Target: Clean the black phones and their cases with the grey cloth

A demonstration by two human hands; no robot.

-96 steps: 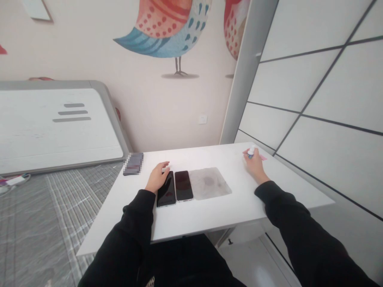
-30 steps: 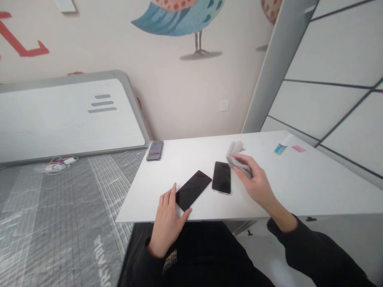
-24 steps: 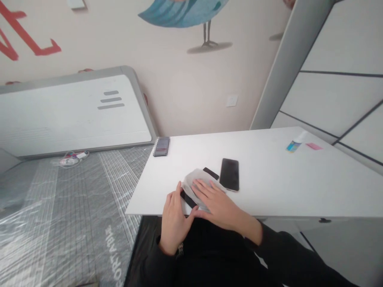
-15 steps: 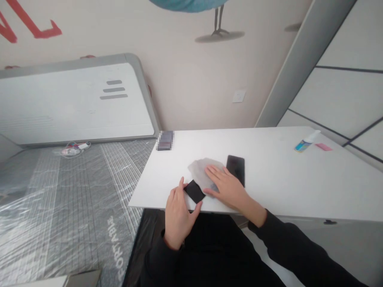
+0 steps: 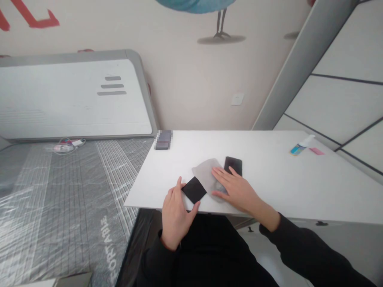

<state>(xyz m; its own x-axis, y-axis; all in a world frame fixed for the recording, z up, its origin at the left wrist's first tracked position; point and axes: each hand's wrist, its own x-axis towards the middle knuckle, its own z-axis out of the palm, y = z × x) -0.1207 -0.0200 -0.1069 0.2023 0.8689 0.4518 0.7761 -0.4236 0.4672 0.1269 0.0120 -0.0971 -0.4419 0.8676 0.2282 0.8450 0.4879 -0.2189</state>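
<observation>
On the white table [image 5: 269, 179] near its front edge lies a flat black square piece [image 5: 194, 190]. My left hand [image 5: 176, 213] holds it at its edges, the forefinger at the left corner and the thumb near the bottom one. A thin greyish-white cloth [image 5: 206, 171] meets its upper right side; whether the black piece runs on underneath cannot be seen. Flat on this cloth rests my right hand [image 5: 236, 189], fingers stretched out, with a greyer patch beside them. Just beyond that hand is a dark phone [image 5: 232, 162], its lower part covered by the hand.
A pump bottle with a blue label [image 5: 297, 149] lies on its side at the right, beside a pink slip [image 5: 316, 151]. At the far left corner is a blurred dark object [image 5: 163, 139]. A plastic-covered mattress [image 5: 72, 199] adjoins the left side.
My right hand has slid the cloth slightly right, baring more of the black square. My left hand keeps its place at the edges. The view has shifted a little.
</observation>
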